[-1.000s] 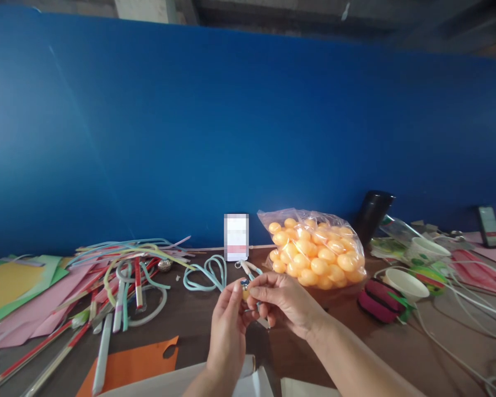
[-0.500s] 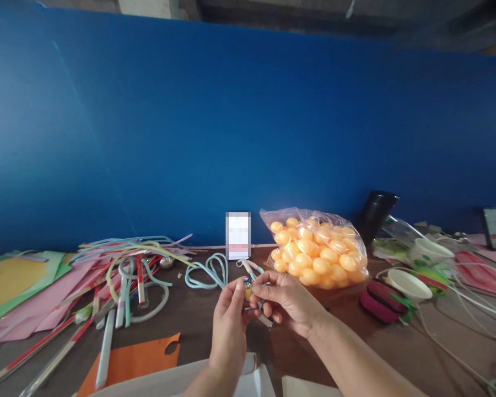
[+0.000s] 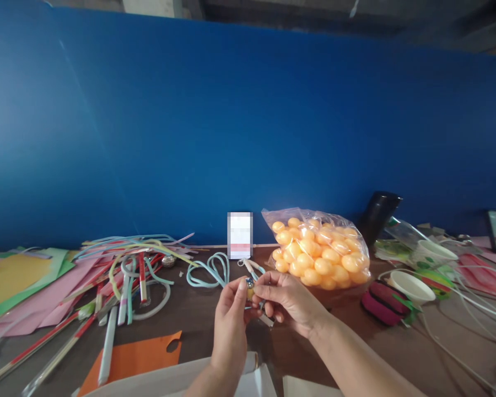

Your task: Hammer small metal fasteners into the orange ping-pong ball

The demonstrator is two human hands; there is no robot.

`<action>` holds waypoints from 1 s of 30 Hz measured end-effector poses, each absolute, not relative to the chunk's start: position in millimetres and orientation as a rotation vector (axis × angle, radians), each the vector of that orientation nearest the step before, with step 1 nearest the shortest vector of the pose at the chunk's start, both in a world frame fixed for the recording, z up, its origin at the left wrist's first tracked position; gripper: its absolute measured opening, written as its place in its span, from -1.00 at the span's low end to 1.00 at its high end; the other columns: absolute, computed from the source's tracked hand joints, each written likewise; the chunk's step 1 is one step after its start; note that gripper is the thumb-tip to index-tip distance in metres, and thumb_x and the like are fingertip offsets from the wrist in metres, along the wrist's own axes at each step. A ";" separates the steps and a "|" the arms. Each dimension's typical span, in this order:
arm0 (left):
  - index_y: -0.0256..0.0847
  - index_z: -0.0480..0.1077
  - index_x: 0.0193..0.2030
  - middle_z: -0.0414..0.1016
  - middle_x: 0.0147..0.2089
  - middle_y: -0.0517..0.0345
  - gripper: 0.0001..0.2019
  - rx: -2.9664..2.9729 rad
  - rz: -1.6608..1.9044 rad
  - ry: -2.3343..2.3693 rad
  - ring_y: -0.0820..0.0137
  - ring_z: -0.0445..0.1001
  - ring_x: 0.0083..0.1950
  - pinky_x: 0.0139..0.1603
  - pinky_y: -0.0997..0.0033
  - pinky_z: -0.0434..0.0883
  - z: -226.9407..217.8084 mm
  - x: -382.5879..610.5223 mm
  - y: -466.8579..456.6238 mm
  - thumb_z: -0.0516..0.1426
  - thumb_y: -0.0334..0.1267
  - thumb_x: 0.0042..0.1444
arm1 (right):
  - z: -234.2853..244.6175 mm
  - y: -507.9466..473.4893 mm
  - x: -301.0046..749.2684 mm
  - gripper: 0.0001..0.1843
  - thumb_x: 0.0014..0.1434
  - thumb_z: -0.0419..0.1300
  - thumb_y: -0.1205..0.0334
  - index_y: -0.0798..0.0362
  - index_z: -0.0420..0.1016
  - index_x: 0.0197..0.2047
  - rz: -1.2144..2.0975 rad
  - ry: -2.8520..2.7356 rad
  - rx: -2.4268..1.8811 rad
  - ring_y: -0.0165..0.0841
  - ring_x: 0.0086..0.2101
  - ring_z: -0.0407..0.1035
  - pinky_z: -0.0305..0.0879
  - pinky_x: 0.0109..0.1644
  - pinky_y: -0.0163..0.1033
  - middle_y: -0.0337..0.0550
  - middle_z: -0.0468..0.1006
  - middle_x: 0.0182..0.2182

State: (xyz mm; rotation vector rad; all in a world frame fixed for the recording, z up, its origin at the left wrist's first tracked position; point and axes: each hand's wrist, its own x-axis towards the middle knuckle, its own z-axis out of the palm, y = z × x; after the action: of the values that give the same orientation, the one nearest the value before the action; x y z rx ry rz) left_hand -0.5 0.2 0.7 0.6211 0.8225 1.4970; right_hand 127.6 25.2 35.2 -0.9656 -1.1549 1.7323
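Near the front middle of the table, my two hands meet around a small shiny round piece (image 3: 250, 285), silvery-blue on top and yellowish below. My left hand (image 3: 230, 320) pinches it between thumb and fingers from the left. My right hand (image 3: 285, 300) is closed beside it, its thumb and forefinger pressed together at the piece; what they grip is partly hidden. A small greyish strip (image 3: 266, 318) shows beneath the right fingers. Just behind the hands lie a looped light-blue cord (image 3: 209, 271) and a pale-tipped piece (image 3: 250, 266).
A clear bag of orange balls (image 3: 322, 253) sits behind my right hand. To the left are tangled coloured tubes (image 3: 128, 275), paper sheets (image 3: 28, 275) and an orange sheet (image 3: 136, 361). A phone (image 3: 240, 236) leans against the blue partition (image 3: 231, 121). A maroon pouch (image 3: 382, 303), bowl (image 3: 412, 286) and cables lie right.
The whole view has shifted slightly to the right. Both hands keep nearly the same pose around the small round piece, with only slight finger movement.
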 end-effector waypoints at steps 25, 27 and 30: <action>-0.25 0.41 -0.21 0.41 -0.45 0.22 -0.70 0.655 1.516 0.856 0.45 0.41 -0.45 -0.41 0.45 0.39 -0.5 0.7 -1.0 0.22 -0.04 0.07 | 32.4 24.1 126.3 -0.77 0.01 0.40 0.19 0.12 0.45 -0.38 1.712 -1.161 -0.950 -0.54 -0.65 0.31 0.15 -0.68 -0.51 -0.27 0.53 -0.58; -0.25 0.41 -0.22 0.41 -0.46 0.22 -0.70 0.655 1.515 0.855 0.45 0.41 -0.45 -0.40 0.45 0.39 0.1 0.9 -1.1 0.22 -0.04 0.07 | 32.4 24.0 126.2 -0.77 0.01 0.40 0.20 0.12 0.46 -0.38 1.712 -1.164 -0.947 -0.55 -0.65 0.31 0.16 -0.68 -0.51 -0.27 0.53 -0.59; -0.26 0.41 -0.23 0.40 -0.48 0.22 -0.70 0.648 1.512 0.848 0.45 0.40 -0.47 -0.41 0.44 0.39 0.8 0.8 -2.0 0.22 -0.04 0.06 | 32.4 23.8 126.2 -0.79 0.01 0.39 0.21 0.13 0.47 -0.38 1.709 -1.169 -0.946 -0.54 -0.65 0.31 0.17 -0.68 -0.51 -0.28 0.52 -0.60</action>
State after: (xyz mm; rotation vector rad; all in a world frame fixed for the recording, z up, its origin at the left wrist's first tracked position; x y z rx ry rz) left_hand 0.8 -2.0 0.8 0.6482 0.8484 1.5120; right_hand 126.2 23.8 32.4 -0.9458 -1.1691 1.7093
